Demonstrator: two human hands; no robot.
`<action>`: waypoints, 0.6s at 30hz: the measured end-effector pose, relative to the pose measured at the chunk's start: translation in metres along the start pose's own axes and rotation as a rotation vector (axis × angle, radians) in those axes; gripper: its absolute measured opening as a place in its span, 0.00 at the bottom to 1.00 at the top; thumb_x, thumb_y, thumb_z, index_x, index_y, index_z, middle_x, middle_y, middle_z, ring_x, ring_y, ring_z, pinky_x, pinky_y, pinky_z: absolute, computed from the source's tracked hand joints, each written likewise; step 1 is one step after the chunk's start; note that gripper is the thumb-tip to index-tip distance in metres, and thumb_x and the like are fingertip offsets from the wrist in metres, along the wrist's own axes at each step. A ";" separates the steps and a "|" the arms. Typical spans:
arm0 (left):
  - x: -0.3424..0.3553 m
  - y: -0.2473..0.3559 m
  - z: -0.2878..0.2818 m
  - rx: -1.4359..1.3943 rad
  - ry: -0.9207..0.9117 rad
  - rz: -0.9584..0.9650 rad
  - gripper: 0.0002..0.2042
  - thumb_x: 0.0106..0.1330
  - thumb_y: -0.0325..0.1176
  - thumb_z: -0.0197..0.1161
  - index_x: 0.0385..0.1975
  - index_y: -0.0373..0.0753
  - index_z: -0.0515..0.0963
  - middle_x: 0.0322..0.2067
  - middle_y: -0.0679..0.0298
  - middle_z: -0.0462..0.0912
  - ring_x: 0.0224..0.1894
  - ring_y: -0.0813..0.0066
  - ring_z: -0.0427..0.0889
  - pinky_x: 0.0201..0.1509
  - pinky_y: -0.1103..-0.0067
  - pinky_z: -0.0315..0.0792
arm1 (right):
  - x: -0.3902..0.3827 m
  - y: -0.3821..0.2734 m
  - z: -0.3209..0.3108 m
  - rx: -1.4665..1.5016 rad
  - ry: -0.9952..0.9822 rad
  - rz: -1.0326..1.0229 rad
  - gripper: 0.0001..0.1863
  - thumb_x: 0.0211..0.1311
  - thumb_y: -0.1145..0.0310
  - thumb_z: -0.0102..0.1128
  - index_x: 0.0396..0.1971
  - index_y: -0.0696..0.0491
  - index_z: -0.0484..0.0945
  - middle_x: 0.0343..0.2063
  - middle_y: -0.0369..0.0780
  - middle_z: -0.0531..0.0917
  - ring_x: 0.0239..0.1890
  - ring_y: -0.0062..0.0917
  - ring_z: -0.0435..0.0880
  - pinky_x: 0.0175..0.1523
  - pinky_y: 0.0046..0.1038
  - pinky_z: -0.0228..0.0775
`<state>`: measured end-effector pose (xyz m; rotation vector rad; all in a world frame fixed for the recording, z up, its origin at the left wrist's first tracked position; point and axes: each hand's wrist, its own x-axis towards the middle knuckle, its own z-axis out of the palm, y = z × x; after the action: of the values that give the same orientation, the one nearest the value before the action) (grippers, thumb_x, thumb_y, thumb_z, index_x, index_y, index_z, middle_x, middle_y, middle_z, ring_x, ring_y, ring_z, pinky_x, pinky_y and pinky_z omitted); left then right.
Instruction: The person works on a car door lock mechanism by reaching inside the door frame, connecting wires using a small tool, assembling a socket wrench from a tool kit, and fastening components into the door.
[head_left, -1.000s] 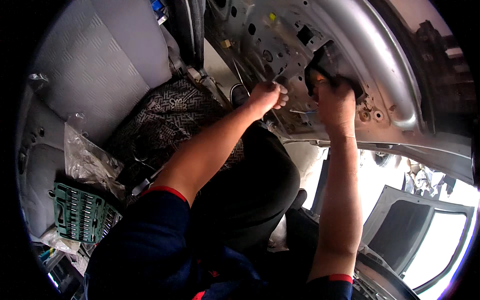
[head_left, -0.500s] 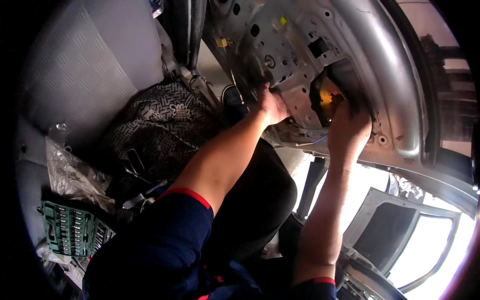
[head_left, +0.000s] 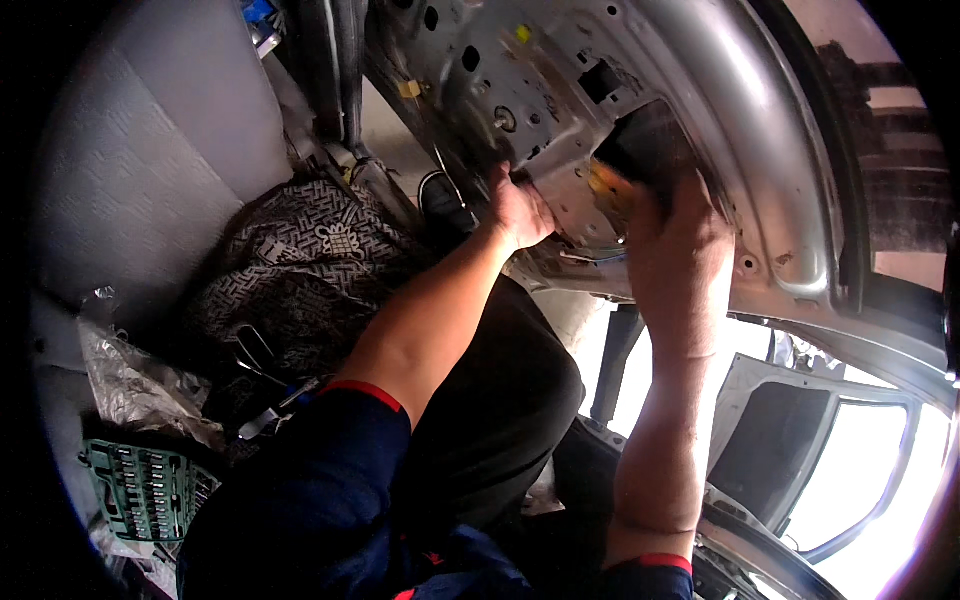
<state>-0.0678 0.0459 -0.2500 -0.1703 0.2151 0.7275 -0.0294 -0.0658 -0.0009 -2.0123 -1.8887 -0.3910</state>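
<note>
Left hand [head_left: 522, 213], loosely curled a second ago, now lies at the near side of the pierced silver metal door panel [head_left: 560, 65], thumb spread from the fingers; seems to brace it. Right hand [head_left: 682, 225] reaches into the panel's dark opening [head_left: 645, 140] near a blurred yellow-orange piece [head_left: 604, 184], grip impossible to tell, its back blocking the view. Panel sits ahead, rightward; grey seat [head_left: 165, 140], green socket case [head_left: 145, 490], crumpled clear plastic bag [head_left: 140, 375] at left
</note>
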 end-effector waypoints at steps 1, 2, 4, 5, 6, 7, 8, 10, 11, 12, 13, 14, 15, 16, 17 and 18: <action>-0.001 0.000 0.000 -0.002 -0.049 -0.004 0.46 0.69 0.72 0.30 0.72 0.36 0.62 0.71 0.53 0.66 0.74 0.56 0.63 0.77 0.58 0.53 | 0.003 -0.005 0.006 0.108 0.005 -0.035 0.10 0.64 0.67 0.62 0.35 0.57 0.74 0.29 0.54 0.82 0.35 0.50 0.85 0.38 0.46 0.77; -0.001 0.000 0.000 0.022 -0.104 0.009 0.46 0.69 0.72 0.30 0.72 0.37 0.61 0.71 0.53 0.66 0.74 0.56 0.62 0.77 0.58 0.52 | 0.007 -0.008 0.013 0.192 -0.018 -0.067 0.13 0.65 0.68 0.60 0.45 0.59 0.78 0.34 0.55 0.84 0.38 0.51 0.86 0.43 0.44 0.77; -0.002 0.000 -0.002 0.002 -0.123 -0.045 0.47 0.68 0.73 0.29 0.74 0.38 0.58 0.73 0.54 0.62 0.75 0.55 0.60 0.77 0.57 0.52 | 0.027 -0.012 0.033 0.078 -0.185 0.029 0.15 0.64 0.65 0.57 0.44 0.61 0.79 0.37 0.57 0.84 0.41 0.52 0.86 0.45 0.44 0.77; -0.002 0.000 -0.003 0.021 -0.123 -0.044 0.47 0.68 0.73 0.29 0.74 0.38 0.57 0.74 0.54 0.61 0.75 0.54 0.59 0.77 0.57 0.52 | 0.039 -0.008 0.035 0.069 -0.239 -0.029 0.16 0.63 0.65 0.57 0.43 0.62 0.80 0.38 0.58 0.84 0.43 0.53 0.85 0.46 0.44 0.77; -0.001 0.000 -0.004 0.007 -0.119 -0.060 0.48 0.68 0.73 0.28 0.75 0.38 0.57 0.75 0.54 0.59 0.76 0.54 0.58 0.77 0.56 0.52 | 0.052 -0.004 0.038 0.035 -0.349 -0.025 0.17 0.62 0.64 0.56 0.42 0.63 0.80 0.39 0.60 0.83 0.44 0.54 0.85 0.48 0.43 0.77; -0.001 0.001 -0.005 0.012 -0.171 -0.065 0.48 0.67 0.74 0.28 0.74 0.37 0.58 0.74 0.53 0.61 0.75 0.54 0.60 0.78 0.58 0.51 | 0.063 -0.002 0.039 0.022 -0.458 0.019 0.19 0.62 0.62 0.57 0.42 0.63 0.81 0.40 0.61 0.83 0.46 0.53 0.84 0.51 0.43 0.75; -0.001 0.001 -0.005 0.024 -0.185 -0.033 0.49 0.67 0.74 0.28 0.74 0.36 0.58 0.73 0.53 0.63 0.75 0.55 0.61 0.78 0.58 0.52 | 0.073 0.000 0.039 -0.049 -0.538 0.046 0.20 0.61 0.61 0.58 0.41 0.64 0.81 0.42 0.62 0.83 0.49 0.53 0.84 0.54 0.43 0.74; 0.000 0.000 -0.006 0.056 -0.181 0.002 0.49 0.67 0.75 0.28 0.73 0.36 0.59 0.72 0.53 0.65 0.74 0.56 0.63 0.78 0.60 0.52 | 0.089 0.003 0.040 0.083 -0.710 0.190 0.22 0.60 0.58 0.59 0.43 0.64 0.82 0.43 0.62 0.84 0.52 0.53 0.83 0.59 0.43 0.72; 0.001 0.000 -0.007 0.008 -0.226 -0.025 0.49 0.67 0.74 0.29 0.72 0.35 0.61 0.69 0.53 0.70 0.73 0.58 0.66 0.78 0.62 0.53 | 0.090 0.004 0.039 0.113 -0.746 0.209 0.23 0.61 0.58 0.58 0.45 0.63 0.81 0.44 0.61 0.84 0.52 0.53 0.83 0.60 0.43 0.72; 0.002 0.000 -0.007 -0.001 -0.196 -0.030 0.49 0.67 0.74 0.29 0.72 0.35 0.61 0.69 0.53 0.69 0.73 0.57 0.66 0.78 0.62 0.53 | 0.090 0.006 0.039 0.169 -0.771 0.185 0.23 0.61 0.58 0.58 0.47 0.63 0.80 0.45 0.60 0.84 0.52 0.52 0.83 0.60 0.43 0.71; 0.003 -0.001 -0.008 -0.001 -0.156 -0.024 0.49 0.67 0.74 0.30 0.72 0.34 0.61 0.70 0.53 0.69 0.73 0.56 0.66 0.78 0.61 0.53 | 0.089 0.009 0.039 0.226 -0.805 0.143 0.24 0.62 0.58 0.58 0.49 0.62 0.79 0.46 0.59 0.84 0.53 0.52 0.83 0.61 0.43 0.71; 0.005 -0.001 -0.010 0.002 -0.184 0.000 0.49 0.67 0.74 0.30 0.72 0.34 0.60 0.70 0.52 0.69 0.73 0.56 0.66 0.78 0.61 0.53 | 0.087 0.011 0.042 0.041 -0.748 0.090 0.24 0.62 0.60 0.57 0.51 0.62 0.78 0.47 0.60 0.84 0.53 0.52 0.83 0.61 0.43 0.71; 0.007 0.000 -0.011 -0.013 -0.148 -0.004 0.49 0.67 0.74 0.31 0.72 0.34 0.60 0.70 0.52 0.68 0.73 0.55 0.65 0.78 0.60 0.53 | 0.083 0.013 0.046 -0.137 -0.696 0.020 0.24 0.62 0.62 0.57 0.53 0.61 0.77 0.48 0.60 0.83 0.54 0.52 0.82 0.61 0.44 0.71; 0.009 0.002 -0.013 -0.023 -0.174 0.003 0.49 0.67 0.74 0.33 0.72 0.33 0.60 0.71 0.51 0.67 0.73 0.55 0.64 0.78 0.58 0.53 | 0.080 0.017 0.050 -0.317 -0.635 -0.055 0.24 0.62 0.63 0.57 0.55 0.61 0.76 0.48 0.61 0.82 0.54 0.53 0.82 0.61 0.44 0.72; 0.011 0.003 -0.015 -0.047 -0.159 -0.015 0.48 0.67 0.73 0.34 0.72 0.33 0.60 0.71 0.51 0.66 0.74 0.54 0.64 0.77 0.57 0.53 | 0.076 0.020 0.054 -0.379 -0.663 -0.129 0.24 0.62 0.65 0.57 0.56 0.60 0.75 0.49 0.61 0.82 0.54 0.53 0.82 0.61 0.44 0.72; 0.013 0.003 -0.016 -0.053 -0.149 0.019 0.48 0.67 0.73 0.35 0.72 0.33 0.60 0.71 0.50 0.66 0.74 0.54 0.63 0.77 0.56 0.53 | 0.073 0.023 0.058 -0.446 -0.685 -0.211 0.23 0.61 0.67 0.57 0.56 0.60 0.75 0.50 0.61 0.81 0.55 0.53 0.81 0.61 0.45 0.72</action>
<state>-0.0625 0.0532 -0.2687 -0.1634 0.0557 0.7621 -0.0032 0.0243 -0.0230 -2.4578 -2.6283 -0.1928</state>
